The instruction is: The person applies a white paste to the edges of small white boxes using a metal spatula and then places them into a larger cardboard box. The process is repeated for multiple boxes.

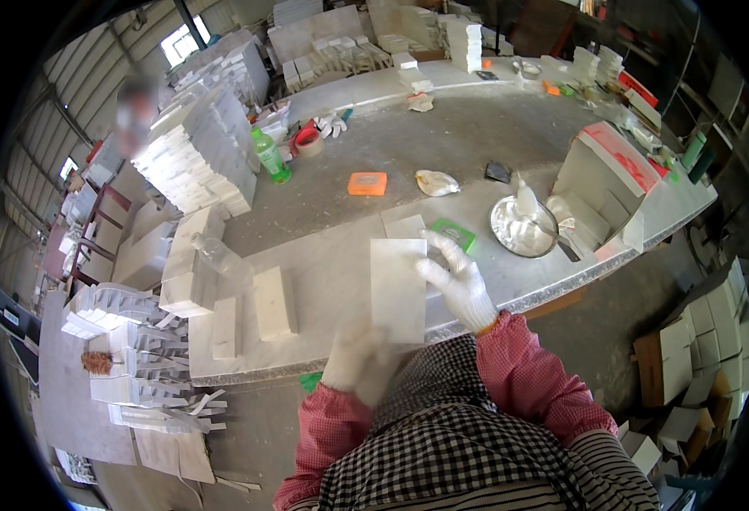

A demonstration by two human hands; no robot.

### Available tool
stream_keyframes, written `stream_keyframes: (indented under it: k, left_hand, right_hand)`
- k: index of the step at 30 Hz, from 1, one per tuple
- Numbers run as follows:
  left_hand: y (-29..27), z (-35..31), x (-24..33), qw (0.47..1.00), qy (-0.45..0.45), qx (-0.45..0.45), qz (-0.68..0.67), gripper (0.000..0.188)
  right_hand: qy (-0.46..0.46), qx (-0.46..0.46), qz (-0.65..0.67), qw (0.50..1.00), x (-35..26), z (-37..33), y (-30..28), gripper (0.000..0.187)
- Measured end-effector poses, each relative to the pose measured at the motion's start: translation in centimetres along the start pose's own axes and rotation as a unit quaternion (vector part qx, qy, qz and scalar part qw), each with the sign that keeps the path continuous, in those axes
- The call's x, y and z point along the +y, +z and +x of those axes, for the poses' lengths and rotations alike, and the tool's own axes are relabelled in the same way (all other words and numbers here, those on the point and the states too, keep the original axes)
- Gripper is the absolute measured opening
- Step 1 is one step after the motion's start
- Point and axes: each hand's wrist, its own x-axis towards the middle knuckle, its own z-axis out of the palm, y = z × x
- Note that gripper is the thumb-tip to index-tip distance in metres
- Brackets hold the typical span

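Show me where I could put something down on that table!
Bare table shows between the white block and the big tile the right hand touches, and more between the green bottle and orange box. It's crowded on the right, around the bowl and open carton.

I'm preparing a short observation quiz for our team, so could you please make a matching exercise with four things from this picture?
Column one
1. Green bottle
2. Round bowl
3. Right hand
4. Left hand

Column two
A. Blurred, near the lower-left corner of a white slab
B. Contains white material
C. Gloved, with fingers at the white slab's right edge
D. Beside a tall stack of white pieces

Right pairs: 1-D, 2-B, 3-C, 4-A.
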Motion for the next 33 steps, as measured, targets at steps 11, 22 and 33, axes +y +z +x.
stream_keyframes:
  k: [11, 22, 33]
  left_hand:
    - [2.5, 0.1, -0.3, 0.996, -0.017, 0.070, -0.054, 0.027]
    - [1.2, 3.8, -5.3, 0.992, -0.040, 0.011, -0.122, 0.027]
    - [1.2, 3.4, -8.3, 0.988, 0.066, 0.133, 0.032, 0.030]
  right_hand:
    - [0.113, -0.027, 0.036, 0.993, 1.2, -0.4, 0.3, 0.035]
    - [0.225, -0.084, 0.003, 0.971, 3.4, -5.1, -0.1, 0.031]
    - [0.270, -0.065, 0.137, 0.951, 7.5, -6.8, -0.4, 0.035]
